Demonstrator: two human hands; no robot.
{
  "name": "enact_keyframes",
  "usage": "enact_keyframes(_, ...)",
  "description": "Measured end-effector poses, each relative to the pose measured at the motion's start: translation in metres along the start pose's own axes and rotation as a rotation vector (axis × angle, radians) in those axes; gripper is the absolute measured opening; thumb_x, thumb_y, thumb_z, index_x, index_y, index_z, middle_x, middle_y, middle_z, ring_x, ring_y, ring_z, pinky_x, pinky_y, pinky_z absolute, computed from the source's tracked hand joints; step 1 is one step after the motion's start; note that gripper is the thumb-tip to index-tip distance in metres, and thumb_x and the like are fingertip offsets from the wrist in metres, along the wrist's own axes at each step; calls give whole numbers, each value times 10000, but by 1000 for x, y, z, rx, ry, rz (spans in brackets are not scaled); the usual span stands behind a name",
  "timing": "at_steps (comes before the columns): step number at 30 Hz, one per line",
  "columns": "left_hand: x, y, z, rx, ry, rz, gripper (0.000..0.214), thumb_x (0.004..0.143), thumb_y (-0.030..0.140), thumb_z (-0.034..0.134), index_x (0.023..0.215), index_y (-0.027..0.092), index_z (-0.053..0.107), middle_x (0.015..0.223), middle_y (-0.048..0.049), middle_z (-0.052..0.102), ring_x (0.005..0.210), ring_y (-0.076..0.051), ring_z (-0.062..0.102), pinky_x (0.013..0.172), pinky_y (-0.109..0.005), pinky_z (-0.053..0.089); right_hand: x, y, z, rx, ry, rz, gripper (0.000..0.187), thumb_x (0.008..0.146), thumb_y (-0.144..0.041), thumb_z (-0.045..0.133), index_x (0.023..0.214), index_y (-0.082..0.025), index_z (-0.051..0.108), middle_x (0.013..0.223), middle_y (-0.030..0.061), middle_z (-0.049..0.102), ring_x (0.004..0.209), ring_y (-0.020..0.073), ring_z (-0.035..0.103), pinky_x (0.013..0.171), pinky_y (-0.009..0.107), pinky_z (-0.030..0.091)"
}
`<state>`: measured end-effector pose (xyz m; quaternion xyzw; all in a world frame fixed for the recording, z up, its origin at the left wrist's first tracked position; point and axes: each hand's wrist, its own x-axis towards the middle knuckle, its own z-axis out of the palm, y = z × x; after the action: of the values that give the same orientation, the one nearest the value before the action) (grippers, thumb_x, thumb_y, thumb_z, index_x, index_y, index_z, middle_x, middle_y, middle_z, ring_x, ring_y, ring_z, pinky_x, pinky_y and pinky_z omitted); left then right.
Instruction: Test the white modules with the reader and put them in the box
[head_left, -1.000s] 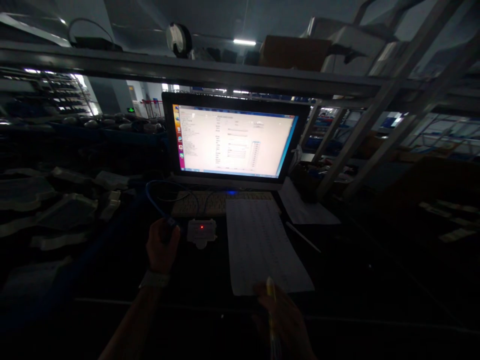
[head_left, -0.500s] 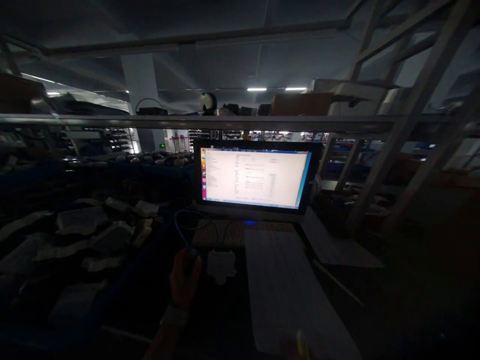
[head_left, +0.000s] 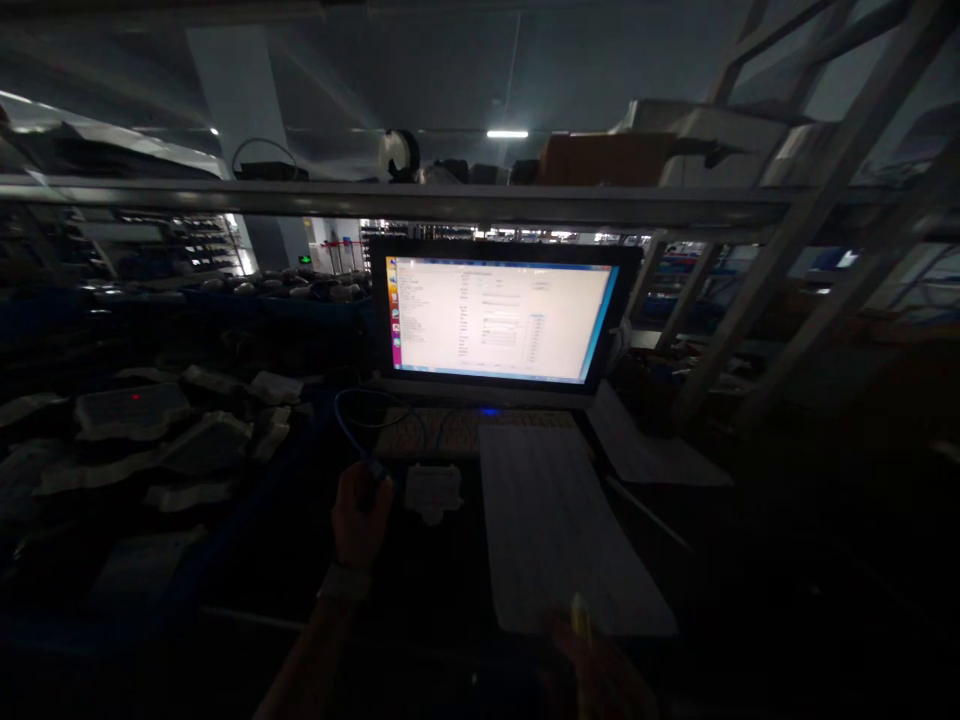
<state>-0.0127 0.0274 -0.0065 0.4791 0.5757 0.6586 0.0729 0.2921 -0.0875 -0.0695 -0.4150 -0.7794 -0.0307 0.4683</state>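
My left hand [head_left: 361, 518] is closed around the end of a blue cable [head_left: 348, 432], left of a small white plastic device [head_left: 433, 489] lying on the dark desk. The cable's plug is mostly hidden by the fingers. At the bottom of the view my right hand [head_left: 581, 655] grips a yellow pen [head_left: 579, 616] upright, over the lower edge of a long printed paper sheet [head_left: 555, 520]. Dim light makes the fingers hard to make out.
A lit monitor [head_left: 495, 320] stands behind a keyboard [head_left: 401, 432], partly under the sheet. At left, a blue bin [head_left: 251, 535] holds several pale plastic housings [head_left: 135, 410]. Another paper [head_left: 652, 450] lies right, beside a thin white stick [head_left: 649, 512]. A shelf [head_left: 450, 205] crosses above.
The view has tipped downward, so the monitor and desk sit higher in it. More of my right hand and the pen now shows. My left hand keeps its hold on the cable.
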Motion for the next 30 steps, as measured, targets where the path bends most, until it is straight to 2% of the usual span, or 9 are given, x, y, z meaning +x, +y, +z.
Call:
enact_keyframes(2, 1, 2, 0, 25, 26, 20, 390, 684, 443, 628, 957, 175, 558, 844, -62, 659, 730, -183, 648, 645, -302, 541, 9, -6, -6, -75, -3, -124, 327, 802, -191, 597, 1126, -229, 597, 1004, 60, 729, 873, 225, 706, 746, 314, 604)
enact_keyframes(5, 2, 2, 1, 61, 44, 39, 387, 676, 430, 616, 957, 173, 550, 822, -41, 639, 691, -161, 624, 618, -283, 525, 20, -14, -12, -125, -10, -113, 266, 820, -179, 563, 1083, -204, 587, 982, 77, 727, 879, 208, 702, 738, 312, 601)
enact_keyframes(9, 2, 0, 2, 83, 29, 76, 382, 685, 417, 618, 964, 166, 552, 843, -34, 620, 696, -148, 608, 631, -277, 517, 29, -23, -19, -90, 0, 7, 255, 839, -214, 559, 1094, -221, 569, 887, 53, 726, 801, 195, 701, 689, 306, 591)
enact_keyframes(13, 1, -1, 2, 57, 29, 92, 400, 692, 422, 623, 988, 166, 542, 875, -36, 616, 732, -150, 613, 649, -279, 519, 51, -29, -21, 142, 126, 291, 291, 894, -343, 480, 1139, -214, 570, 802, 34, 691, 697, 173, 667, 619, 290, 553)
enact_keyframes(15, 1, -3, 2, 58, 34, 100, 410, 696, 432, 626, 994, 165, 539, 881, -38, 616, 741, -152, 613, 656, -282, 517, 65, -29, -17, 292, 96, 472, 316, 888, -413, 457, 1051, -197, 621, 764, 32, 670, 644, 155, 632, 564, 263, 516)
enact_keyframes(19, 1, -4, 2, 76, 37, 101, 405, 705, 433, 622, 995, 162, 538, 864, -37, 612, 722, -151, 602, 658, -288, 510, 85, -26, 1, 477, -82, 743, 287, 771, -460, 563, 720, -184, 624, 588, -3, 581, 527, 122, 522, 465, 223, 419)
enact_keyframes(22, 1, -1, 1, 79, 34, 88, 403, 701, 432, 614, 994, 166, 536, 864, -35, 612, 716, -150, 600, 647, -283, 508, 85, -24, 12, 494, -138, 809, 270, 698, -446, 603, 618, -195, 545, 522, -31, 513, 474, 98, 445, 423, 207, 352)
enact_keyframes(25, 0, 2, 1, 82, 44, 96, 381, 703, 427, 610, 970, 164, 542, 844, -34, 611, 702, -147, 598, 644, -279, 505, 78, -21, 16, 438, -135, 825, 276, 673, -431, 599, 571, -208, 474, 469, -55, 445, 432, 82, 384, 403, 201, 310)
enact_keyframes(30, -1, 7, 1, 82, 30, 97, 365, 715, 411, 604, 977, 166, 538, 836, -29, 620, 708, -146, 607, 650, -277, 512, 75, -19, 17, 340, -159, 806, 292, 674, -435, 575, 540, -218, 433, 446, -59, 411, 424, 82, 367, 397, 202, 293)
